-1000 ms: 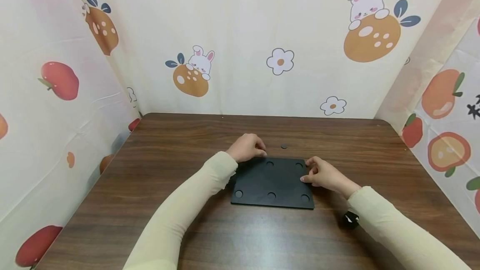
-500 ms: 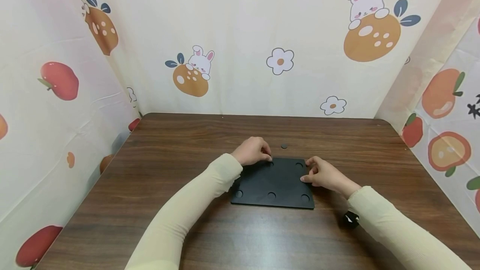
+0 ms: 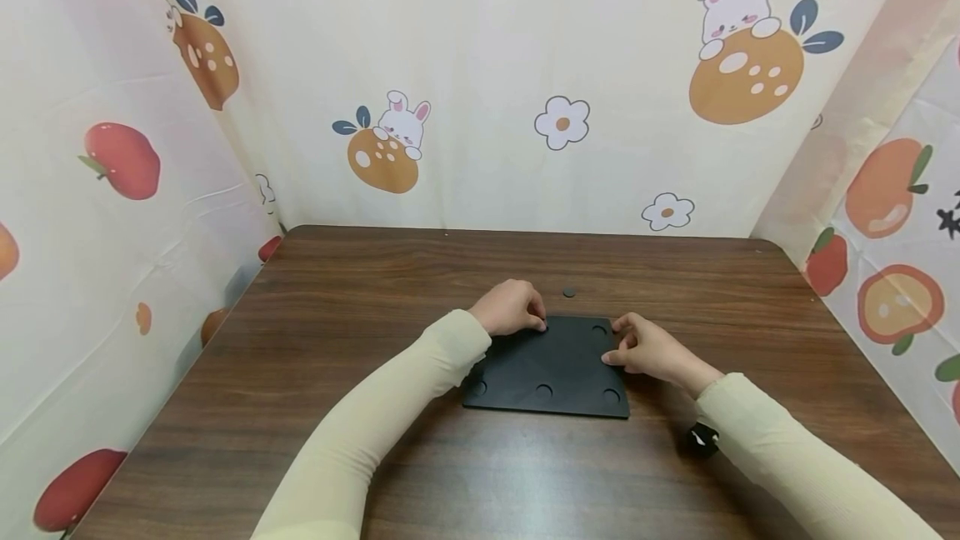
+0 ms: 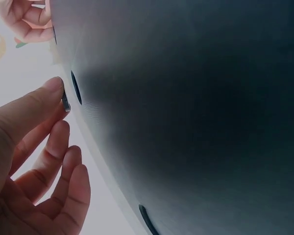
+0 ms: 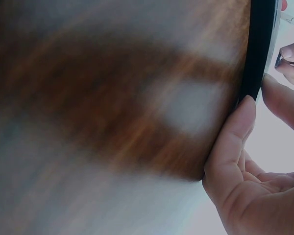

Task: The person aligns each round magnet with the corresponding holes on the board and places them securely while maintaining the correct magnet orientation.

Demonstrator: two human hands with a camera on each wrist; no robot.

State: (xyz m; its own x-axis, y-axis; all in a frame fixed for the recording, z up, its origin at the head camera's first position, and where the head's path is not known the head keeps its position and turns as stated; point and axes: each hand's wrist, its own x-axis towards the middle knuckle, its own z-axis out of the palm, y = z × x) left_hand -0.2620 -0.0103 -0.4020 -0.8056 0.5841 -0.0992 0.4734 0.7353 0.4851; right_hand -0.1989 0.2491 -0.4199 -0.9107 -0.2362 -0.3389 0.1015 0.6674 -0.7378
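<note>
On brown table [image 3: 360, 273], left hand [image 3: 512, 307] pinches a disc [image 4: 65, 102], best held level; right hand [image 3: 648, 346] grips black board [image 3: 555, 361], preferably firmly

Brown wood-grain table [image 3: 300, 340] — behind it, cream fruit-printed cloth [image 3: 480, 40].

From the head, looks forward and down from well back, taking in table [image 3: 352, 273], black board [image 3: 558, 365], left hand [image 3: 512, 307], right hand [image 3: 647, 346] and the patterned cloth [image 3: 487, 40] behind. From the left wrist, looks very close across the board, tipped sideways, with the far edge slanting down the frame. From the right wrist, looks equally near past the right hand, also sideways, toward the board's edge and blurred table. Shares board and both hands among all three views.
</note>
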